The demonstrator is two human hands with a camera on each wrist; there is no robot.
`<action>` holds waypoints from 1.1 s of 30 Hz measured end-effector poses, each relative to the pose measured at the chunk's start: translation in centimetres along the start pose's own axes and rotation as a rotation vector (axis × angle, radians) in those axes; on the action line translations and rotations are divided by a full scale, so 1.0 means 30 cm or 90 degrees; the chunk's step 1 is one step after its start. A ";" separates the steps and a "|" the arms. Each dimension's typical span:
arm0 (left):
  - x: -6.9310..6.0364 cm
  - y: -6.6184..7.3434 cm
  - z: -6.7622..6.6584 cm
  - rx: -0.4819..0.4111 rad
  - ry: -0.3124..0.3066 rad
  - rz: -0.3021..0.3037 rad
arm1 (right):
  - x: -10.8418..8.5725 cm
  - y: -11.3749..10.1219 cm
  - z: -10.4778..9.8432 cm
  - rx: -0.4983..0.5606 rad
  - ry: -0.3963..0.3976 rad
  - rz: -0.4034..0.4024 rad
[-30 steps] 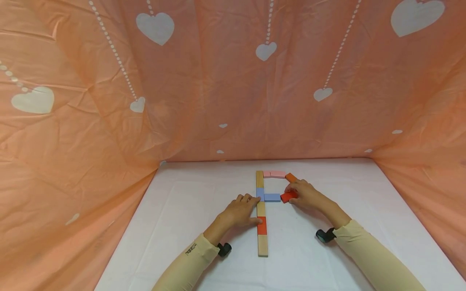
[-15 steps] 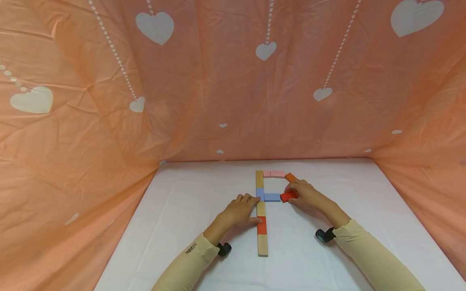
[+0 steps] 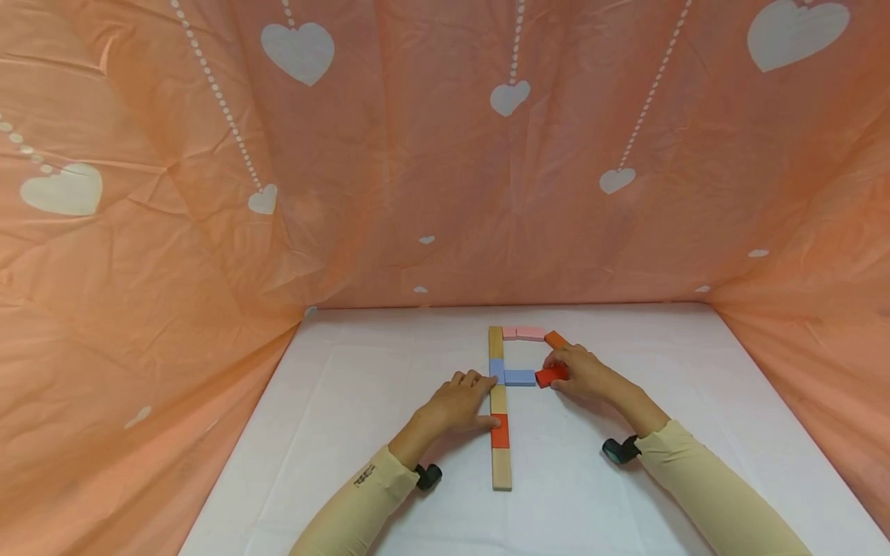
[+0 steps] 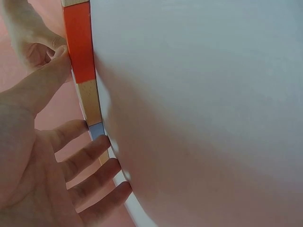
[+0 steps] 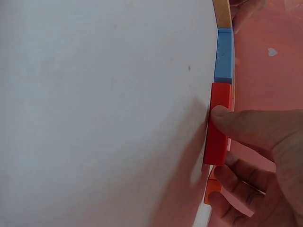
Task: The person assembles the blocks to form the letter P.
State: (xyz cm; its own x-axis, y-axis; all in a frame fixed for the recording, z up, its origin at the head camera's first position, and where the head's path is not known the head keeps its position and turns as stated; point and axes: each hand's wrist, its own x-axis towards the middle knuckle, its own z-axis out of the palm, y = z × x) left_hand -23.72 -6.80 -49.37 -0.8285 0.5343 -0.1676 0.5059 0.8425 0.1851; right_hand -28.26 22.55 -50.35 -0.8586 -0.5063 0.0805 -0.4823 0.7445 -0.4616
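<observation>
Flat wooden blocks form a P-like outline in the head view. My right hand [image 3: 587, 372] pinches a red block [image 3: 552, 376], whose left end meets a horizontal blue block [image 3: 520, 378]. In the right wrist view the thumb presses on that red block [image 5: 218, 137]. My left hand [image 3: 455, 405] rests beside the upright column with loosely extended fingers. Its index fingertip touches the column's blue block [image 3: 497, 367] and its thumb the orange-red block [image 3: 500, 432]. An orange block [image 3: 555, 340] lies slanted, partly hidden behind the right hand.
Two pink blocks [image 3: 531, 333] run along the top from the column. Plain wood blocks [image 3: 502, 469] make up other parts of the column. A white cloth [image 3: 348, 371] covers the table, and a peach curtain [image 3: 445, 193] with hearts stands behind it.
</observation>
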 end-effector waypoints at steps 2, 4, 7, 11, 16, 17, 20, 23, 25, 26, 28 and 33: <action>0.001 0.000 0.001 0.000 -0.001 0.001 | -0.001 0.001 0.001 -0.001 0.001 -0.002; 0.002 0.001 0.002 0.000 -0.001 0.003 | -0.003 0.002 0.001 -0.001 0.001 -0.001; 0.001 0.003 0.003 0.001 -0.001 0.004 | -0.005 0.001 0.000 -0.001 0.004 -0.003; 0.004 0.005 0.007 0.006 0.000 0.004 | -0.011 -0.003 -0.005 0.004 0.007 0.001; 0.005 0.007 0.009 0.000 -0.001 0.005 | -0.039 -0.003 -0.040 0.027 0.009 0.049; 0.005 0.008 0.008 -0.002 -0.002 0.005 | -0.050 0.000 -0.052 0.032 0.012 0.057; 0.002 0.008 0.004 -0.005 -0.002 0.004 | -0.088 0.013 -0.088 0.044 0.016 0.065; -0.001 0.006 0.001 -0.003 -0.002 0.002 | -0.132 0.029 -0.114 0.046 0.016 0.061; -0.001 0.003 0.001 0.001 0.000 0.002 | -0.164 0.037 -0.128 0.047 0.012 0.062; -0.001 0.002 0.001 0.001 0.000 0.002 | -0.179 0.041 -0.134 0.047 0.010 0.065; 0.000 0.000 0.003 0.002 0.002 0.002 | -0.210 0.048 -0.143 0.050 0.007 0.069; 0.000 -0.002 0.007 0.001 0.004 0.004 | -0.276 0.065 -0.161 0.063 0.009 0.065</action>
State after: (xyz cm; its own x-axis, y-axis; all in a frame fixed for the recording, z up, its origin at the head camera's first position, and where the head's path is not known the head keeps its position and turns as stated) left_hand -23.70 -6.83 -49.60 -0.8270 0.5388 -0.1605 0.5110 0.8395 0.1847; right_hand -22.92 30.30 -47.66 -0.9051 -0.4233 0.0407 -0.3732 0.7448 -0.5531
